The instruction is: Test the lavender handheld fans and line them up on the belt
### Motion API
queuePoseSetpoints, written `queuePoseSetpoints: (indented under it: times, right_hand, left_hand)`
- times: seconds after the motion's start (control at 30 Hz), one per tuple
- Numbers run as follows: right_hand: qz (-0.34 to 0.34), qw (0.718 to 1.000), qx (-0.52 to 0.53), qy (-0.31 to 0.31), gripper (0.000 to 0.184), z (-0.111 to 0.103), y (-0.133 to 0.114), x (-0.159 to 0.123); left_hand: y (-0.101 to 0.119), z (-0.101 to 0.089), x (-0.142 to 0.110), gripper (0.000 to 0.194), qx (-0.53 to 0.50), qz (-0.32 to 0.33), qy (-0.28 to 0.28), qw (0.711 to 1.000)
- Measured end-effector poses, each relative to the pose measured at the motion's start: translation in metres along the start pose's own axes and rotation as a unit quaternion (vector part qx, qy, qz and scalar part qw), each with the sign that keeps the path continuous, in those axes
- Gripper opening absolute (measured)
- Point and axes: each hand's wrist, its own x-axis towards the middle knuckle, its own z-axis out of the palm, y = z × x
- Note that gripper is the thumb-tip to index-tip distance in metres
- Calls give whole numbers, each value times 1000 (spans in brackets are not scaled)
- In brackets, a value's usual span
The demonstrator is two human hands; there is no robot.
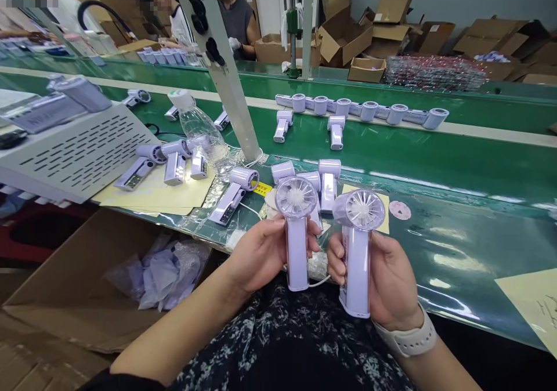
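Note:
A lavender handheld fan (297,252) stands upright in my left hand (265,250), the fingers wrapped around its handle. Beside it, my right hand (391,278) grips a second lavender handheld fan (357,269), also upright, its clear grille facing me. The two fans are apart. Just behind them, several more lavender fans (329,183) lie on the bench, partly hidden by the held ones. Another fan (232,194) rests to the left of these, near the bench edge. A white watch band (407,336) is on my right wrist.
A green conveyor belt (478,147) runs across, with a row of fans (369,111) on it. A slanted metal post (230,83) rises from the bench. At left are a plastic bottle (198,124), a vented metal box (78,153) and, below, a cardboard box (65,286). People work across the belt.

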Motion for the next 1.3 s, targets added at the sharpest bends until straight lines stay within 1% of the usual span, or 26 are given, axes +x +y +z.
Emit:
queuePoseSetpoints:
  times: [0.1,0.2,0.3,0.37,0.43,0.5,0.57,0.63,0.73,0.83,0.87,0.93,0.97,1.0,1.03,1.07,1.1,1.13,1.17,1.2,1.23,1.27,1.3]
  right_hand:
    - [-32,999,-29,3,33,-4,-1,-1]
    - [-85,995,-37,25,23,-7,-1,-4]
    - [-120,990,-39,64,22,-8,-1,-5]
    - [-132,985,-34,102,26,-8,-1,-4]
    - [-130,981,-31,139,34,-7,0,-1]
    - [-114,981,-32,155,33,-8,1,2]
    - [-100,982,-41,152,25,-9,4,5]
    - [-97,983,-49,149,19,-11,8,7]
    - [-71,984,-45,155,20,-11,12,9]
    - [-47,988,-37,146,23,-10,11,7]
    - [-51,988,-46,136,25,-9,9,4]
    - [-94,983,-107,114,32,-9,4,-2]
    - [-127,973,-166,98,38,-9,2,-7]
    - [-166,954,-239,74,46,-10,-1,-11]
    - [-209,926,-312,44,52,-10,-2,-14]
    - [-252,892,-374,14,52,-10,-3,-17]
    - [-291,860,-419,-16,47,-11,-4,-19]
    - [-319,836,-445,-44,41,-12,-3,-20]
    - [-339,821,-455,-65,42,-14,-3,-19]
    - [-349,812,-460,-82,47,-17,-4,-19]
    - [-352,803,-472,-94,54,-20,-6,-18]
    - [-350,792,-490,-103,60,-24,-9,-18]
    - [-349,779,-510,-108,64,-29,-14,-20]
  left_hand:
    - [-2,0,-1,31,27,9,2,1000]
    - [-5,0,-2,36,87,40,26,995]
    - [-6,-2,-2,46,127,67,26,989]
    - [-6,-3,-2,53,137,59,15,989]
    - [-6,-4,-1,59,146,47,17,988]
    - [-6,-4,-1,64,156,37,27,987]
    - [-7,-3,-1,64,157,29,30,987]
    - [-8,-2,0,62,146,24,21,989]
    - [-7,-2,1,60,128,17,10,992]
    - [-4,-5,-1,61,149,16,17,989]
    - [-2,-6,-4,60,170,22,22,985]
    - [1,-6,-10,53,239,65,41,968]
    - [2,-6,-14,48,287,104,42,951]
    - [2,-5,-19,40,336,156,39,928]
    - [1,-5,-22,31,382,214,32,898]
    - [0,-4,-25,20,418,273,24,866]
    - [-1,-4,-26,11,443,324,18,836]
    - [-3,-4,-27,9,456,360,13,814]
    - [-4,-6,-26,11,458,381,7,803]
    - [-4,-7,-25,11,451,386,-9,805]
    - [-3,-9,-25,10,433,375,-29,820]
    - [-1,-12,-26,14,399,348,-39,847]
    - [3,-13,-29,22,355,313,-35,880]
